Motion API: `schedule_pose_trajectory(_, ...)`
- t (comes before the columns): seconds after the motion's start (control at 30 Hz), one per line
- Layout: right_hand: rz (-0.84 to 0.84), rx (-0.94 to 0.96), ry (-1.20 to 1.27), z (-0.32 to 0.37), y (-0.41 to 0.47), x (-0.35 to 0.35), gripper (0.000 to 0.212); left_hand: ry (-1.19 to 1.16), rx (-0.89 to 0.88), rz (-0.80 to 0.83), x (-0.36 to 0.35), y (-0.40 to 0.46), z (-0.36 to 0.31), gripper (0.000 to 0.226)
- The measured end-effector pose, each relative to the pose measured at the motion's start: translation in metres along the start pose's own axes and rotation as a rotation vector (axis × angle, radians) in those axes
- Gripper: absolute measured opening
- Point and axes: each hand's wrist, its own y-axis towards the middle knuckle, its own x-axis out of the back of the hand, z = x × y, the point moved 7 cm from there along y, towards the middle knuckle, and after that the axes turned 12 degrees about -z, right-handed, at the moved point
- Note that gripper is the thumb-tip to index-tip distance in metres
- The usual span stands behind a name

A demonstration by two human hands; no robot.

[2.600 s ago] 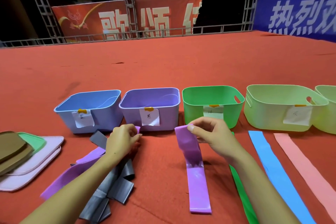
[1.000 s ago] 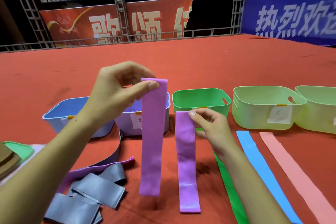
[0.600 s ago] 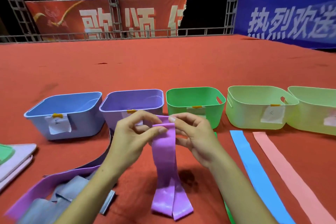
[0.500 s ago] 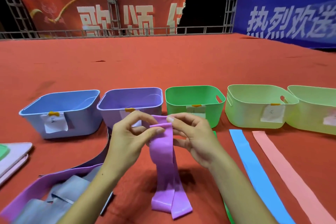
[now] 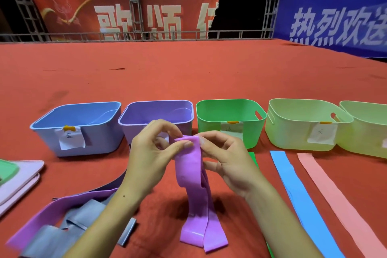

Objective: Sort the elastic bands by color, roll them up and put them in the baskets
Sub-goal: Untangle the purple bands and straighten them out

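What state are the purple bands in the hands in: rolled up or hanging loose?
Hanging loose. Both hands pinch the top of the purple bands, and their lower ends lie spread on the red carpet; no roll yet.

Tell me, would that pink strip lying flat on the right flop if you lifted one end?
Probably floppy: the pink strip lies thin and flat on the red cloth, like the purple bands drooping from both hands. It looks light. Unlikely to roll by itself.
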Motion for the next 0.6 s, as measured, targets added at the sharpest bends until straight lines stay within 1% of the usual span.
schedule_pose_trajectory(0.07,-0.012,0.015,-0.011,0.004,-0.001,0.0,0.025,0.042,-0.019,0.05,-0.001,0.006,-0.006,0.027)
schedule_pose_trajectory(0.1,-0.016,0.025,-0.019,0.006,-0.001,0.001,0.025,0.049,-0.016,0.108,-0.004,0.009,-0.009,0.025)
schedule_pose_trajectory(0.17,-0.016,0.049,-0.031,0.013,-0.002,0.002,0.025,0.043,-0.007,0.237,-0.011,0.014,-0.016,0.014)
schedule_pose_trajectory(0.2,-0.013,0.066,-0.028,0.018,-0.003,0.002,0.026,0.042,-0.013,0.272,-0.014,0.018,-0.02,0.012)
schedule_pose_trajectory(0.27,-0.043,0.119,-0.008,0.029,-0.005,0.004,0.026,0.053,-0.063,0.278,-0.017,0.027,-0.029,0.013)
schedule_pose_trajectory(0.37,-0.168,0.241,-0.018,0.048,-0.009,0.01,0.03,0.043,-0.121,0.24,-0.021,0.042,-0.05,0.015)
schedule_pose_trajectory(0.43,-0.199,0.348,-0.098,0.058,-0.014,0.008,0.034,0.041,-0.155,0.218,-0.023,0.052,-0.064,0.013)
schedule_pose_trajectory(0.5,-0.184,0.436,-0.226,0.063,-0.023,0.0,0.037,0.047,-0.183,0.21,-0.028,0.059,-0.075,0.011)
schedule_pose_trajectory(0.53,-0.176,0.444,-0.287,0.061,-0.025,-0.003,0.043,0.046,-0.194,0.204,-0.03,0.062,-0.078,0.011)
schedule_pose_trajectory(0.6,-0.206,0.446,-0.423,0.056,-0.029,-0.006,0.07,0.05,-0.224,0.185,-0.033,0.065,-0.086,0.01)
